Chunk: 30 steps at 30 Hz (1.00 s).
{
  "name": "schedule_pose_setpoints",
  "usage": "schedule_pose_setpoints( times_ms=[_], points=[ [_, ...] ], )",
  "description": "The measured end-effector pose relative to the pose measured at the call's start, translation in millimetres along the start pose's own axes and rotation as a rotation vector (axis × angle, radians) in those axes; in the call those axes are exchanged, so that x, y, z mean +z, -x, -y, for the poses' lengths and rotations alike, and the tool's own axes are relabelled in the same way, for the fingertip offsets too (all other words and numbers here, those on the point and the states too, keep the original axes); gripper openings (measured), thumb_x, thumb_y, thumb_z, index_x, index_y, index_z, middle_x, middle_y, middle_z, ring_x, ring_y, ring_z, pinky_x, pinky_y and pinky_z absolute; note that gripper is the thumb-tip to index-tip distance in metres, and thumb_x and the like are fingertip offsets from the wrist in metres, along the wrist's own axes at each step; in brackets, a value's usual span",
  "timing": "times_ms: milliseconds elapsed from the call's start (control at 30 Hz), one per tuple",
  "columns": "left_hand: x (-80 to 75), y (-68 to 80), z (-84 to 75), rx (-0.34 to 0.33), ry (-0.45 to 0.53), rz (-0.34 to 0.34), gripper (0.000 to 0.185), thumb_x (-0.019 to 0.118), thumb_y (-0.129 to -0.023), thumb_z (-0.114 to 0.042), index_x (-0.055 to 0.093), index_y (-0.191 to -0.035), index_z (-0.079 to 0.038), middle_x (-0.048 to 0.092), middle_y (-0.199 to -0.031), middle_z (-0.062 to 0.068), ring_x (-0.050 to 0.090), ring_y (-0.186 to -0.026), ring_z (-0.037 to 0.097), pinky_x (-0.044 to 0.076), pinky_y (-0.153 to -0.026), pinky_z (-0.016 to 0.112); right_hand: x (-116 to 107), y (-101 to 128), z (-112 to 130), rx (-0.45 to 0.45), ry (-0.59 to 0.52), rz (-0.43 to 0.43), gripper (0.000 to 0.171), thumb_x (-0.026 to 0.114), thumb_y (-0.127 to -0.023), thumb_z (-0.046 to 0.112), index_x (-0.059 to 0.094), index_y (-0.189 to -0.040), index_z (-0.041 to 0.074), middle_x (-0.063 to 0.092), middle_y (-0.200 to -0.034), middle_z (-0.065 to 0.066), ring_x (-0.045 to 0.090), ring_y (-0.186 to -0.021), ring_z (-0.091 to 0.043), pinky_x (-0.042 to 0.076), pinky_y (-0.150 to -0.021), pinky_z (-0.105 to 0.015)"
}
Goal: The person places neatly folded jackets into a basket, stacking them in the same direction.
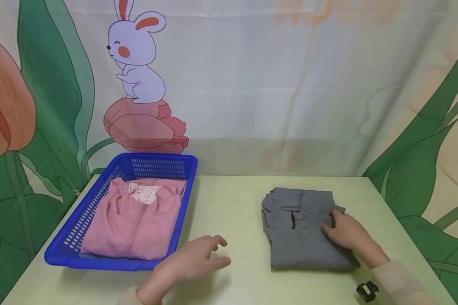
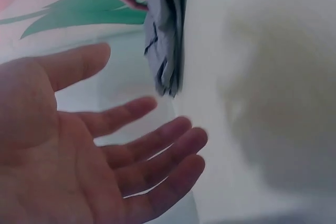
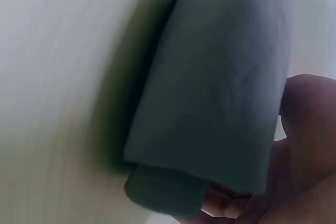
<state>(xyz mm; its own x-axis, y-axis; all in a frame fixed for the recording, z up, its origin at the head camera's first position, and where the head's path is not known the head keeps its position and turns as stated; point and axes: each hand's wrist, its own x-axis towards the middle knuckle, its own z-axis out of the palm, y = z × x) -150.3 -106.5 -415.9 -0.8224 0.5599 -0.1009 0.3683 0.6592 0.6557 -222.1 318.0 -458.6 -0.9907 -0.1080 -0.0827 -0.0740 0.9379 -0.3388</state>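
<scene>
A folded grey jacket (image 1: 301,241) lies on the table at the right, its collar to the back and a short dark strip near the neck. My right hand (image 1: 347,231) grips its right edge, the thumb over the top. In the right wrist view, fingers (image 3: 226,203) reach behind the folded cloth (image 3: 210,87). My left hand (image 1: 196,258) hovers over the table beside the blue basket's front right corner, fingers spread and holding nothing. The left wrist view shows its bare palm (image 2: 58,161). Inside the blue plastic basket (image 1: 191,186) lies a folded pink zip jacket (image 1: 152,233).
The pale table (image 1: 229,203) runs back to a printed curtain (image 1: 244,84) with a rabbit and flowers. Beside the right sleeve (image 1: 398,281) is a small black object (image 1: 367,291). The basket takes up the table's left side.
</scene>
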Motion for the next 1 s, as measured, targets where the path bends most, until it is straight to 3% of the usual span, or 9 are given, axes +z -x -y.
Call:
schedule_pose_setpoints(
  times_ms=[267,533,833,1000],
  points=[
    [15.7,-12.4,-5.3,-0.084,0.005,-0.064,0.061,0.066,-0.097,-0.045,0.057,-0.136,0.000,0.067,-0.119,0.019,0.063,-0.112,0.036,0.050,-0.094,0.054,9.5,0.7,18.6,-0.044,-0.038,-0.003,0.061,0.065,-0.098,0.025,0.047,-0.135,-0.020,0.057,-0.124,-0.041,0.055,-0.117,-0.056,0.047,-0.093,-0.063],
    [20.4,-21.9,-6.1,-0.114,0.025,-0.095,0.067,0.068,-0.096,-0.043,0.053,-0.141,0.004,0.066,-0.119,0.021,0.063,-0.113,0.037,0.049,-0.095,0.055,19.5,-0.7,38.2,-0.086,-0.064,-0.008,0.065,0.066,-0.098,0.026,0.044,-0.139,-0.018,0.056,-0.127,-0.040,0.055,-0.118,-0.055,0.047,-0.094,-0.062],
    [22.9,-33.9,1.3,-0.167,0.060,-0.112,0.068,0.067,-0.097,-0.040,0.051,-0.141,0.009,0.060,-0.132,0.029,0.055,-0.126,0.045,0.043,-0.104,0.057,26.6,-1.3,59.0,-0.103,-0.099,0.003,0.070,0.068,-0.097,0.027,0.039,-0.145,-0.015,0.051,-0.131,-0.042,0.053,-0.120,-0.055,0.047,-0.095,-0.062],
    [23.7,-42.0,7.0,-0.191,0.092,-0.133,0.071,0.067,-0.096,-0.040,0.049,-0.142,0.011,0.066,-0.119,0.024,0.061,-0.117,0.041,0.046,-0.101,0.056,30.6,-1.1,68.1,-0.128,-0.144,0.002,0.071,0.069,-0.097,0.026,0.037,-0.147,-0.014,0.051,-0.131,-0.041,0.052,-0.123,-0.053,0.046,-0.098,-0.061]
  ],
)
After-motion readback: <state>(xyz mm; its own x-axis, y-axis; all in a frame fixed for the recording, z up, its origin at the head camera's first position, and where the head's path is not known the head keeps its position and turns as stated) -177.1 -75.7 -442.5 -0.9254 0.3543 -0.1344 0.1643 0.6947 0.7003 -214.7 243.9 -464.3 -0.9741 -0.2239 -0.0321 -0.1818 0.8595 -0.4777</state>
